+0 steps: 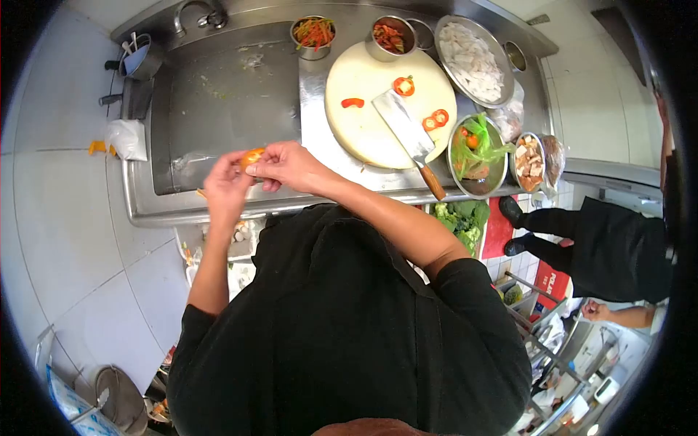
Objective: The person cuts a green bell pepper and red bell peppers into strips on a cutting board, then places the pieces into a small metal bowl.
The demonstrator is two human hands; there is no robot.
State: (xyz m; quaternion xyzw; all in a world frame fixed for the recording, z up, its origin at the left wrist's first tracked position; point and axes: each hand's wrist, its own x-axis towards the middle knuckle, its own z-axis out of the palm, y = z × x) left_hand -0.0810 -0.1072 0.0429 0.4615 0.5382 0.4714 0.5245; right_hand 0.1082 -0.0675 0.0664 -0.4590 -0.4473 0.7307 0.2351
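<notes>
Over the front right part of the sink, my left hand [227, 179] and my right hand [289, 167] are together, fingers closed on an orange-red piece of pepper [252, 157]. Part of the piece is hidden by my fingers. To the right lies a round cream cutting board [356, 87]. A cleaver [401, 122] rests on it, its wooden handle hanging past the near edge. Around the blade are a red pepper strip [352, 103], a pepper end with its stem [404, 86] and cut pepper rings [435, 119].
Behind the board stand a pot of shredded vegetables [313, 35] and a pot of red pepper pieces [390, 36]. A large bowl of white strips [471, 62], a bowl with a green bag [478, 156] and a bowl of brown chunks [528, 161] line the right. Another person [618, 251] stands at right.
</notes>
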